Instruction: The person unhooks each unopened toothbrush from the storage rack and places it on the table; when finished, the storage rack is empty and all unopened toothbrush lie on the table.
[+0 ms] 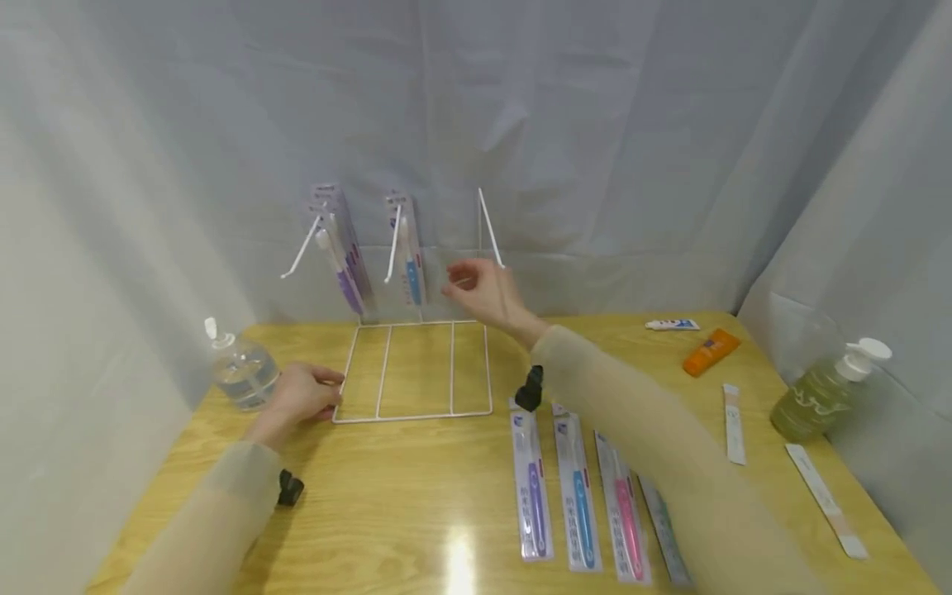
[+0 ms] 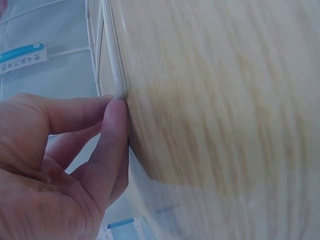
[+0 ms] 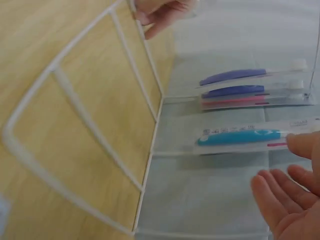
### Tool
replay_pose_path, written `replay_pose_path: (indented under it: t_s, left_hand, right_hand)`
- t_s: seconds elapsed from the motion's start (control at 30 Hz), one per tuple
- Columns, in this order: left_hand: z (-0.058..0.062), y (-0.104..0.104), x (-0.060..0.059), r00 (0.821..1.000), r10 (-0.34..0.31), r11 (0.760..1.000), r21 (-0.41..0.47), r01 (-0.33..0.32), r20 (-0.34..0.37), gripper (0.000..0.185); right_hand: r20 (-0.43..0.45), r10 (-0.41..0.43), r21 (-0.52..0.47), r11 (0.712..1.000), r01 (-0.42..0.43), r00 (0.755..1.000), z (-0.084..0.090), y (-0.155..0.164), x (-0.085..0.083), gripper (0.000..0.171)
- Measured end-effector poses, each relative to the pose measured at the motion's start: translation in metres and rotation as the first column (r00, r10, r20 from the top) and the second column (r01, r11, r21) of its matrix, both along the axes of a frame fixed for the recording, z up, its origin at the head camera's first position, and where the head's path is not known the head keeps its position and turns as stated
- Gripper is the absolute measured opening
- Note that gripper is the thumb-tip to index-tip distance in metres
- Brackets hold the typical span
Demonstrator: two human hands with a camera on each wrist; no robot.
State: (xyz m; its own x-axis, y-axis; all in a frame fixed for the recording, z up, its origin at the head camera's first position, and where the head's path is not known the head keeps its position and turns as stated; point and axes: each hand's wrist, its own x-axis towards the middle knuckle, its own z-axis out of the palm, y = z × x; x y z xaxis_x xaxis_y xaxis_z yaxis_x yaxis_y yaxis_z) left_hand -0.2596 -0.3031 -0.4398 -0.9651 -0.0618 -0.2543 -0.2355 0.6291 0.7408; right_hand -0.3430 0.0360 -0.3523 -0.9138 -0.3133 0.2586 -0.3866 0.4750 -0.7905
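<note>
A white wire display rack (image 1: 412,418) stands at the back of the table, with hooks on uprights. At its front left corner, my left hand (image 1: 303,392) pinches the wire (image 2: 114,60) between thumb and finger. Purple toothbrush packs (image 1: 349,289) hang on the left hook, a pink one (image 3: 232,102) among them in the right wrist view. From the middle hook hangs a blue toothbrush pack (image 1: 412,283). My right hand (image 1: 487,289) is beside that pack, below the bare right hook (image 1: 488,219), its fingers loosely bent and holding nothing.
Packaged toothbrushes lie in a row at front right: purple (image 1: 537,504), blue (image 1: 583,512), pink (image 1: 628,525), one partly under my right sleeve. A clear bottle (image 1: 244,376) stands left. Farther right are an orange tube (image 1: 710,354), a white tube (image 1: 673,325), sachets (image 1: 734,426) and a green pump bottle (image 1: 811,405).
</note>
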Motion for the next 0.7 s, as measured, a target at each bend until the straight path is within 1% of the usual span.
replay_pose_path:
  t_s: [0.07,0.17,0.23,0.3,0.43,0.57,0.7]
  left_hand:
    - [-0.003,0.002,0.001,1.0,-0.007,1.0,0.0,0.007,0.0,0.05]
    - [-0.005,0.005,0.004,1.0,-0.008,1.0,-0.002,0.008,0.006,0.05]
    - [-0.005,0.007,0.004,1.0,-0.009,1.0,-0.003,0.009,0.011,0.05]
    - [-0.004,0.008,0.004,1.0,-0.004,1.0,0.0,0.004,0.011,0.05]
    - [-0.003,0.008,0.002,1.0,0.001,1.0,0.002,-0.001,0.002,0.05]
    - [-0.003,0.007,0.0,1.0,-0.005,1.0,0.001,0.005,0.0,0.051]
    - [-0.004,0.007,-0.003,1.0,-0.009,1.0,-0.006,0.009,-0.003,0.051]
  right_hand:
    - [-0.012,-0.025,-0.062,0.998,0.024,1.0,0.004,-0.015,-0.01,0.043]
    - [-0.021,-0.059,-0.16,0.986,0.055,0.998,0.012,-0.031,-0.021,0.042]
    - [-0.016,-0.086,-0.19,0.978,0.081,0.996,0.019,-0.037,-0.027,0.04]
    - [-0.006,-0.093,-0.219,0.972,0.089,0.996,0.024,-0.042,-0.031,0.039]
    - [0.02,-0.123,-0.228,0.966,0.124,0.992,0.03,-0.049,-0.035,0.03]
    - [0.001,-0.152,-0.222,0.964,0.148,0.988,0.033,-0.054,-0.036,0.018]
    - [-0.022,-0.154,-0.204,0.968,0.147,0.988,0.034,-0.057,-0.036,0.014]
